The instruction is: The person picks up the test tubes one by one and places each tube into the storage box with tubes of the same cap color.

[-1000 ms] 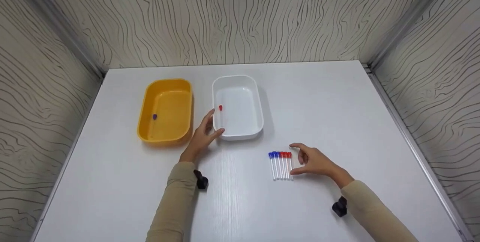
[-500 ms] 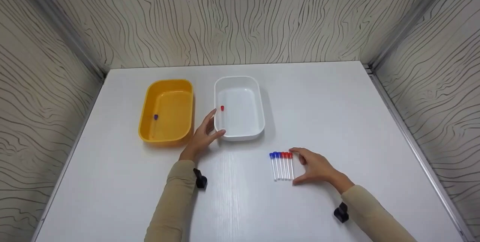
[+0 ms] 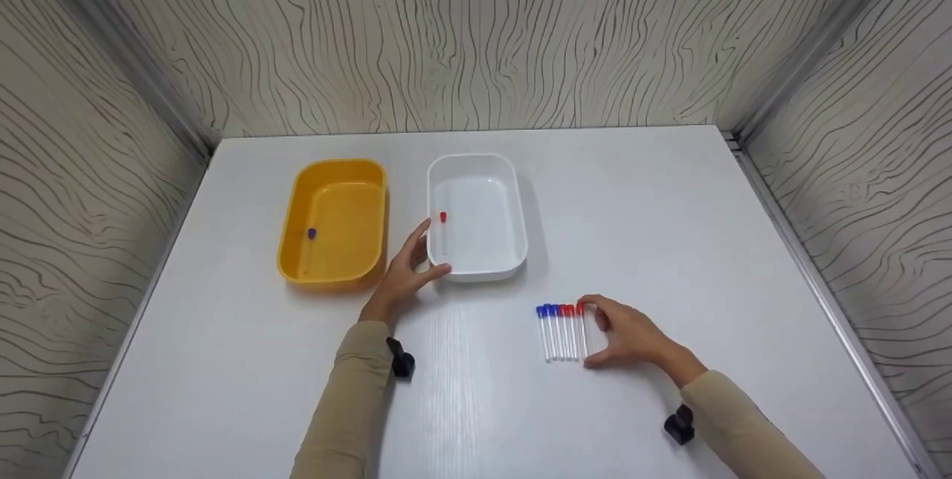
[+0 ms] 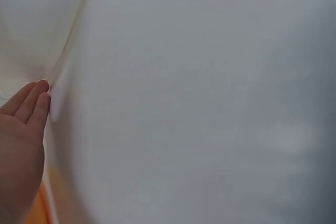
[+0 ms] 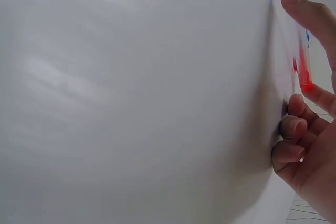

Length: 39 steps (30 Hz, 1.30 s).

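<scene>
My left hand (image 3: 405, 271) lies against the white tray (image 3: 483, 274). Straight fingers (image 4: 39, 103) touch its left wall in the left wrist view, and the thumb is at the near left corner. Inside that tray is one clear tube with a red cap (image 3: 443, 217). A row of clear tubes, blue-capped tubes (image 3: 548, 323) on the left and red-capped tubes (image 3: 568, 326) beside them, lies on the table. My right hand (image 3: 628, 334) pinches the rightmost red-capped tube (image 3: 582, 326) end to end. Its index finger touches the cap (image 5: 305, 85); the thumb is at the clear end.
A yellow tray (image 3: 290, 241) stands left of the white one, with one blue-capped tube (image 3: 311, 234) inside. Wood-patterned panels (image 3: 468, 33) rise behind and beside the white table (image 3: 632, 204). A dark camera mount sits at each wrist.
My right hand has come down around the rightmost red-capped tube, and this tube now sits slightly apart from the row. The left hand stays at the white tray.
</scene>
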Motion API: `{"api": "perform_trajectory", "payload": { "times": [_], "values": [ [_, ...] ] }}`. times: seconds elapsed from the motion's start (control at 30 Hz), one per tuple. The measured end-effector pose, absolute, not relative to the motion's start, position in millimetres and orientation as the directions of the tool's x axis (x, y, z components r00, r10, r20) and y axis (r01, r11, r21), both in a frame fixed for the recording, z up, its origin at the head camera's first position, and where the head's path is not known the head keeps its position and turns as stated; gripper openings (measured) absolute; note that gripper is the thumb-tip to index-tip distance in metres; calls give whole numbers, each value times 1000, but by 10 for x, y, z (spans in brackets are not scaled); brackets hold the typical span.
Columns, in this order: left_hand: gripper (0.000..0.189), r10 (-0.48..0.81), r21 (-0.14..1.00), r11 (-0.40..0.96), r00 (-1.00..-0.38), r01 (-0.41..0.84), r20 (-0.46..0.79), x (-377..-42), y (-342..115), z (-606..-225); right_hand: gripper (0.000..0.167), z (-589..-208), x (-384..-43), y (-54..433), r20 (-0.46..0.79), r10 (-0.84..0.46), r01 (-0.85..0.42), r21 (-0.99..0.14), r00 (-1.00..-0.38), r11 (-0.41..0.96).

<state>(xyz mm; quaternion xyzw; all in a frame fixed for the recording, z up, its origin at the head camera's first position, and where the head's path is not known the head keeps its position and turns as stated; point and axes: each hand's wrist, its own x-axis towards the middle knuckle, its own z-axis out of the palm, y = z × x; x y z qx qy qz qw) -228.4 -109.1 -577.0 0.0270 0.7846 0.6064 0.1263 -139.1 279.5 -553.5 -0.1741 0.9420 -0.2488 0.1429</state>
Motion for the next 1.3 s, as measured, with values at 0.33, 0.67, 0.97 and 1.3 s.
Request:
{"api": "perform_trajectory", "payload": {
  "times": [0.33, 0.67, 0.97, 1.3],
  "values": [
    [88, 191, 958, 262, -967, -115, -168, -2275, -1088, -5764, 87, -5346, -1528, 2764, -193, -404, -236, -564, -894, 792],
    [91, 231, 980, 186, -967, -66, -109, -2268, -1098, -5783, 88, -5122, -1804, 2573, -120, -465, -287, -644, -877, 709],
    [91, 219, 977, 195, -967, -90, -133, -2284, -1070, -5819, 86, -5019, -2092, 2370, -87, -495, -306, -691, -864, 655],
    [90, 210, 976, 194, -967, -101, -142, -2271, -1066, -5817, 87, -4994, -2352, 2189, -32, -522, -325, -750, -853, 576]
  ]
}}
